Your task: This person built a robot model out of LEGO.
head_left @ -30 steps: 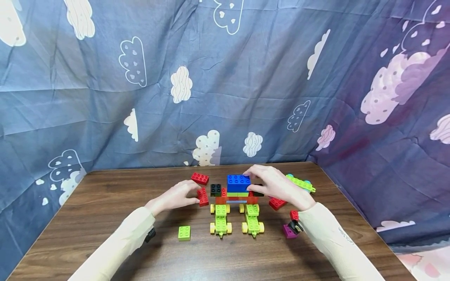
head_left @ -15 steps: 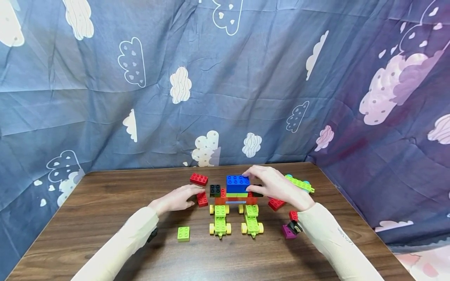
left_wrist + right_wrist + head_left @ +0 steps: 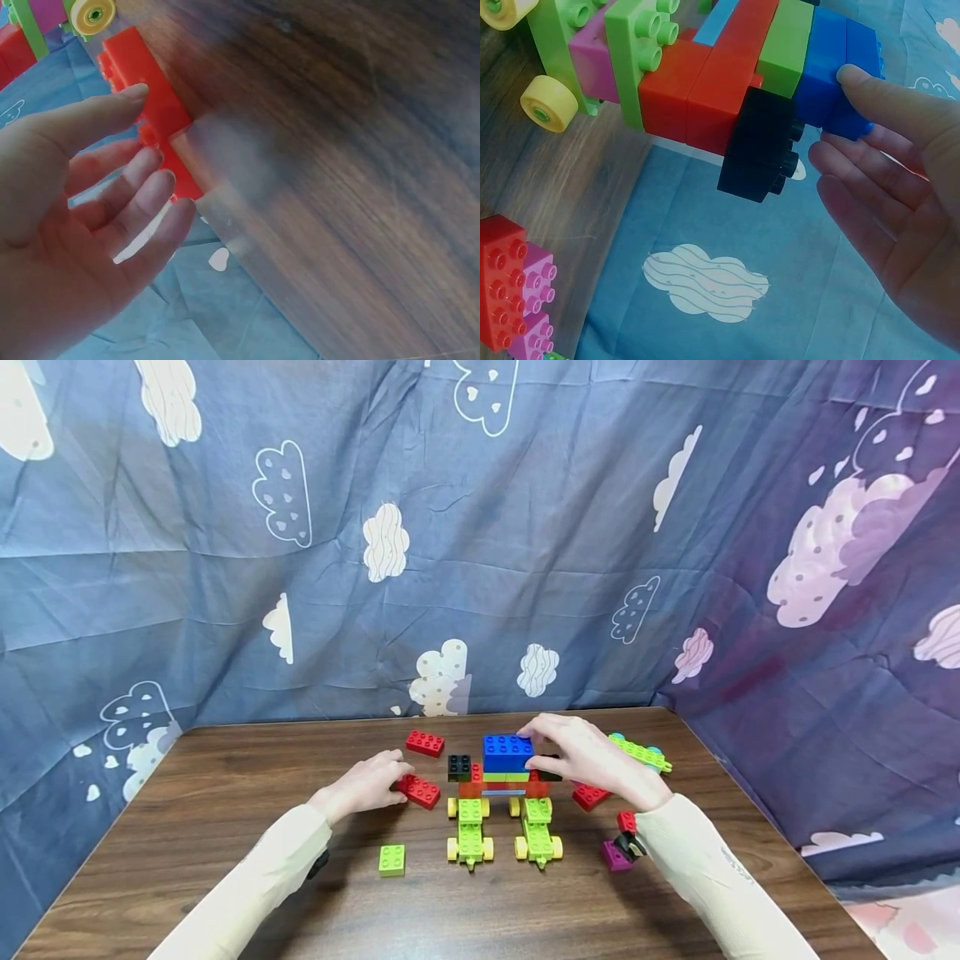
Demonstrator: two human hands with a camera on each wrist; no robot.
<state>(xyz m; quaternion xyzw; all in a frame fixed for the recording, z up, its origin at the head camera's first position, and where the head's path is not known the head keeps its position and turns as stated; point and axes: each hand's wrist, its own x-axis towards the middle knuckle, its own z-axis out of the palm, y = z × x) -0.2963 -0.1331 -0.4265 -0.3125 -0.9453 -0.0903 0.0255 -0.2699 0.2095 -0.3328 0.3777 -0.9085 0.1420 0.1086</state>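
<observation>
in the head view, the left end of a red brick [image 3: 422, 792] is covered by the left hand [image 3: 366, 783]; whether it is gripped cannot be told. the right side of the blue bricks [image 3: 507, 753] and part of a black block [image 3: 550, 775] are hidden by the right hand [image 3: 572, 750]. a dark object [image 3: 318, 865] is mostly concealed by the left sleeve [image 3: 251, 877]. a marking [image 3: 737, 863] on the right sleeve [image 3: 708, 877] is too small to be read. in the left wrist view, the wheeled build [image 3: 28, 31] is cropped at the top left corner, and the table [image 3: 360, 187] is partly blurred.
</observation>
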